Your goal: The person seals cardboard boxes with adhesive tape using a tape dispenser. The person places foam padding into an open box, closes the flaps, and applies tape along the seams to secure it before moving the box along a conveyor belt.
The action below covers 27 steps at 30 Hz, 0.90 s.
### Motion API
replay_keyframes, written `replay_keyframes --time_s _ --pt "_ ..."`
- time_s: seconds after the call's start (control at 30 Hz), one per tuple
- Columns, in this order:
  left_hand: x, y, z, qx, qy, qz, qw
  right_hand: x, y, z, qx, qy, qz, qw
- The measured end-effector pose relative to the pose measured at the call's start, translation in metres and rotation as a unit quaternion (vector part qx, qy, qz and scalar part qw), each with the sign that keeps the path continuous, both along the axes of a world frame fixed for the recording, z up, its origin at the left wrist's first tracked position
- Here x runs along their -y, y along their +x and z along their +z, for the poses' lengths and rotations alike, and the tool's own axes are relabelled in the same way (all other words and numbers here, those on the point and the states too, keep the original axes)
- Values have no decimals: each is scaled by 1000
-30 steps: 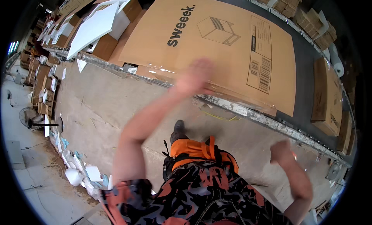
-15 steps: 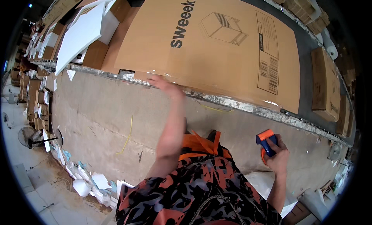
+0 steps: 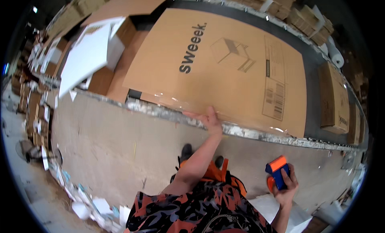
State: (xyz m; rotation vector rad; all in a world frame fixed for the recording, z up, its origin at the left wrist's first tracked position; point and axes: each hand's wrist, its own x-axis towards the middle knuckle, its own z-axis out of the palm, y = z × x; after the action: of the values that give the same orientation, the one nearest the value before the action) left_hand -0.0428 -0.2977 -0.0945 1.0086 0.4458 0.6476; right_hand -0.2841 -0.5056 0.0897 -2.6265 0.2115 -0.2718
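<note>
The big brown box point(image 3: 216, 86) lies at the near edge of the belt point(image 3: 314, 100), where the left hand point(image 3: 210, 120), fingers spread, touches its side, maybe to steady it, while the right hand point(image 3: 289, 187) grips a tape gun point(image 3: 281, 173).

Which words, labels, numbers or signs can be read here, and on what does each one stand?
Large flat cardboard box: one big dark word, legible, wording not copied here.
Framed label on that box: barcodes; small print too blurred to read.
Smaller carton at right: dark lettering, wording likewise omitted.
</note>
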Motion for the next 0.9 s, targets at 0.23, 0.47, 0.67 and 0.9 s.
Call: replay_keyframes --time_s 0.23,0.47,0.67,0.9 --pt "-73 144 -35 -62 171 -152 971 -45 -18 -4 77 122 -46 989" --pt "-122 222 46 -236 340 -303 858 -28 65 -28 205 386 -163 885" --pt "-36 106 108 148 604 -164 766 12 227 -14 240 560 -97 787" --pt "44 67 114 170 677 -286 656 22 387 -44 17 346 -61 936"
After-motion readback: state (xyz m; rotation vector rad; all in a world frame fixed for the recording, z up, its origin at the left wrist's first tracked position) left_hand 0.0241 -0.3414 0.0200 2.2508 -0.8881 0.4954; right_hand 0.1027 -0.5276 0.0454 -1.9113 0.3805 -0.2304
